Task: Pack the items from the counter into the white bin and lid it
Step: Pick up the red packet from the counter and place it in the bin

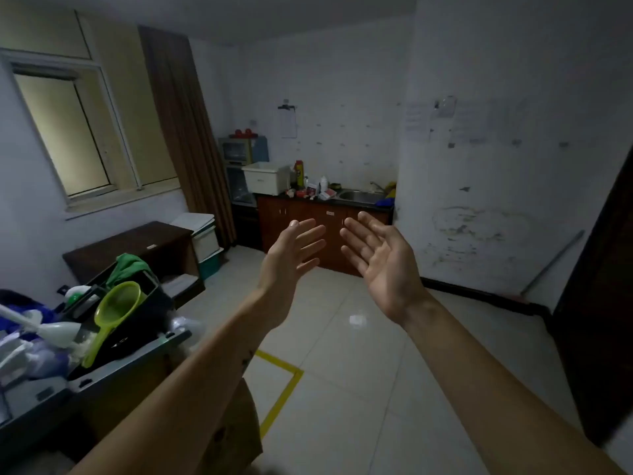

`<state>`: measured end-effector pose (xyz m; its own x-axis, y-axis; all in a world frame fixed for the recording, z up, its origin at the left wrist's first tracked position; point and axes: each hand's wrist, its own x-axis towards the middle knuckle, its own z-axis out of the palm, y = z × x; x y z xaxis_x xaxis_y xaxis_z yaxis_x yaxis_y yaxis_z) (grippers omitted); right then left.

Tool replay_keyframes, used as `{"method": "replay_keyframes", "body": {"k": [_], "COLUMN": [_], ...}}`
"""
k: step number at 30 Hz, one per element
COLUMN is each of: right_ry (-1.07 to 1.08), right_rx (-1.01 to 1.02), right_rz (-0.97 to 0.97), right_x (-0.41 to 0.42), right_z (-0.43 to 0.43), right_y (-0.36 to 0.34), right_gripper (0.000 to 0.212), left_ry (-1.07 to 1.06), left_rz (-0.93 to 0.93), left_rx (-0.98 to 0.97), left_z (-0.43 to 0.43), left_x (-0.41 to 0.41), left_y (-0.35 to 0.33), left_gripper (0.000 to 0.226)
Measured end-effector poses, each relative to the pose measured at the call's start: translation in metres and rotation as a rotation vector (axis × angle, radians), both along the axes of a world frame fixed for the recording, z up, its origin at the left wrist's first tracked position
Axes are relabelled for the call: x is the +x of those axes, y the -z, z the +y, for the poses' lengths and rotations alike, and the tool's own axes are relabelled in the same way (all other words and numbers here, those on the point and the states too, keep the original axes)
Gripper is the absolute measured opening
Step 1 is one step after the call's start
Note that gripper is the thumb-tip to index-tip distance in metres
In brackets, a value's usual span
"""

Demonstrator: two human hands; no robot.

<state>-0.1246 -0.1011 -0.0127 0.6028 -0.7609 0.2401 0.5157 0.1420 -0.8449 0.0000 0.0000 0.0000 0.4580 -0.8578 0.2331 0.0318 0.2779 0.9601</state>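
Both hands (337,258) spread, white bin (266,178) well beyond, on counter (325,199).

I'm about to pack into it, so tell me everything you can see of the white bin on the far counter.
The white bin is a boxy rectangular tub, plastic by its look, with a wider band round its top and a small dark mark on its front. It stands upright at the left end of the counter, a red-and-yellow bottle just to its right. Neither left hand nor right hand touches it. Too far to tell whether it is lidded.
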Motion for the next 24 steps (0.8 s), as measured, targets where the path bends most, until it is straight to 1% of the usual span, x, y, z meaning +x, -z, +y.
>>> {"method": "replay_keyframes", "body": {"k": [7, 11, 17, 24], "right_ry": [0.014, 0.021, 0.01, 0.017], "right_rx": [0.051, 0.08, 0.097, 0.079], "right_rz": [0.037, 0.042, 0.014, 0.0], "right_x": [0.093, 0.148, 0.204, 0.237], "right_z": [-0.061, -0.095, -0.138, -0.205], "right_y": [0.006, 0.005, 0.002, 0.005], "right_gripper": [0.041, 0.042, 0.043, 0.045], "left_ry": [0.063, 0.041, 0.043, 0.038], "left_rz": [0.023, 0.073, 0.107, 0.113], "left_rx": [-0.023, -0.041, 0.004, 0.019], "left_z": [-0.076, -0.11, -0.151, -0.218], "left_x": [0.102, 0.161, 0.213, 0.242], "left_y": [0.018, 0.021, 0.02, 0.024], "left_gripper": [0.044, 0.045, 0.047, 0.047]}}
